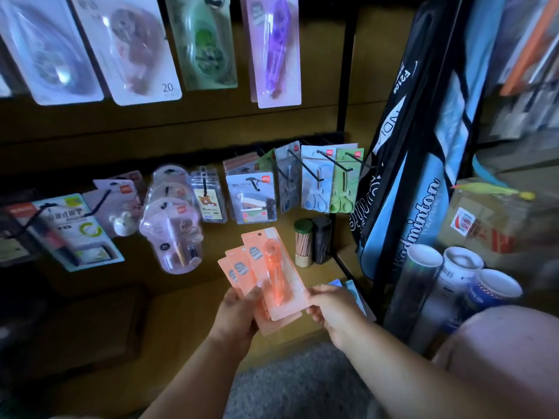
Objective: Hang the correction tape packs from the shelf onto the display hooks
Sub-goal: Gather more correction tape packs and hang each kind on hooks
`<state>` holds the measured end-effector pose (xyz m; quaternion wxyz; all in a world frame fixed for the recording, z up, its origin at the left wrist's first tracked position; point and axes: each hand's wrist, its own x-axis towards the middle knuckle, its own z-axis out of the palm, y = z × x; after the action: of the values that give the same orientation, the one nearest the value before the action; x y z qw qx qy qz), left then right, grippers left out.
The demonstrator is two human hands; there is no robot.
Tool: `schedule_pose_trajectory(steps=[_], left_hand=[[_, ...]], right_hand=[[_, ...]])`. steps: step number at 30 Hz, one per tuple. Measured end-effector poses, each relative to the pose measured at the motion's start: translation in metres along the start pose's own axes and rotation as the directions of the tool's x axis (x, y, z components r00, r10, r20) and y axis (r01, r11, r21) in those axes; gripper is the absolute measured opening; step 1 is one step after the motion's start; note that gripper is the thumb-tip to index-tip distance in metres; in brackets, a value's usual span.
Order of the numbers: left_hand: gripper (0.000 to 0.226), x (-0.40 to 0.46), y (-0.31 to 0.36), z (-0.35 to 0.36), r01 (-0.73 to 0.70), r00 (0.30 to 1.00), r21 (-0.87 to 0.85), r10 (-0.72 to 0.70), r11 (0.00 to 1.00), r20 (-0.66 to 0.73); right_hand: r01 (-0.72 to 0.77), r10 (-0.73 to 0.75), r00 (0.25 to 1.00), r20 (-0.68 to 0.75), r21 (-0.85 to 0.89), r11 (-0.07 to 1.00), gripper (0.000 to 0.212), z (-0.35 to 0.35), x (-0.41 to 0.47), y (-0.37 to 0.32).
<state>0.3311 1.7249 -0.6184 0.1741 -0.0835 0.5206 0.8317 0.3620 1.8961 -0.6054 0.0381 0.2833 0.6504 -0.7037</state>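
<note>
Two bare hands meet low in the middle of our view, both forearms reaching up from the bottom edge. Our left hand (239, 319) grips a fanned stack of orange blister-card correction tape packs (273, 276) from below, fingers curled under the cards and the thumb lying across their lower front. We count three card tops showing in the fan, with a possible fourth edge peeking out beneath; the front pack shows an orange see-through dispenser under its clear bubble. Our right hand (334, 313) pinches the lower right corner of that front pack, fingers closed together on the card edge. The stack is held in the air just above the wooden shelf (193, 300), tilted with its punched hang-holes pointing up and away from us.

Behind the packs, a row of black wire display hooks (305, 167) juts from the back panel; we see two hooks standing out clearly at the right. On them hang one blue pair of scissors on a card (317, 182) and one green pair of scissors on a card (344, 182), side by side. Along the top edge hang four larger correction tape cards, the rightmost a purple one (276, 49). Two small tubes stand on the shelf to the right of the packs: one green-capped tube of pencils (303, 243) and one dark tube (322, 240), just beside each other.
</note>
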Motion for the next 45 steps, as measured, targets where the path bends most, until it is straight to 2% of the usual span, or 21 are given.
schedule_pose_trajectory(steps=[8, 11, 14, 20, 24, 28, 31, 34, 40, 45], left_hand=[[0.053, -0.026, 0.022, 0.011, -0.138, 0.99, 0.026, 0.137, 0.99, 0.036], [0.051, -0.037, 0.033, 0.022, -0.2, 0.979, 0.071, 0.197, 0.977, 0.046], [0.055, -0.049, 0.045, 0.036, -0.265, 0.963, 0.111, 0.257, 0.958, 0.08], [0.063, -0.063, 0.077, 0.058, -0.348, 0.935, 0.156, 0.329, 0.924, 0.135], [0.048, -0.065, 0.091, 0.068, -0.365, 0.925, 0.157, 0.339, 0.918, 0.169], [0.039, -0.063, 0.108, 0.079, -0.391, 0.92, 0.22, 0.371, 0.894, 0.13], [0.046, -0.063, 0.126, 0.091, -0.433, 0.901, 0.247, 0.413, 0.867, 0.132], [0.05, -0.064, 0.145, 0.106, -0.449, 0.893, 0.223, 0.425, 0.865, 0.149], [0.026, -0.06, 0.174, 0.127, -0.501, 0.865, 0.228, 0.493, 0.835, 0.096], [0.021, -0.055, 0.186, 0.14, -0.525, 0.851, 0.22, 0.513, 0.822, 0.112]], right_hand=[[0.181, -0.177, 0.98, 0.091, -0.033, 0.983, 0.011, 0.005, -0.033, -0.023], [0.309, -0.297, 0.945, 0.134, -0.078, 0.948, 0.027, 0.007, -0.042, -0.034], [0.374, -0.367, 0.915, 0.171, -0.012, 0.927, 0.035, 0.009, -0.048, -0.047], [0.431, -0.448, 0.884, 0.132, 0.137, 0.892, 0.029, 0.005, -0.053, -0.072], [0.439, -0.475, 0.874, 0.098, 0.258, 0.861, 0.026, -0.001, -0.056, -0.089], [0.459, -0.499, 0.86, 0.109, 0.264, 0.848, 0.031, -0.009, -0.056, -0.104], [0.479, -0.516, 0.852, 0.09, 0.266, 0.837, 0.026, -0.015, -0.054, -0.122], [0.577, -0.608, 0.792, 0.052, 0.26, 0.774, 0.019, -0.02, -0.055, -0.151], [0.693, -0.717, 0.696, -0.017, 0.277, 0.666, 0.015, -0.038, -0.057, -0.227], [0.767, -0.791, 0.611, -0.043, 0.279, 0.577, 0.014, -0.046, -0.063, -0.28]])
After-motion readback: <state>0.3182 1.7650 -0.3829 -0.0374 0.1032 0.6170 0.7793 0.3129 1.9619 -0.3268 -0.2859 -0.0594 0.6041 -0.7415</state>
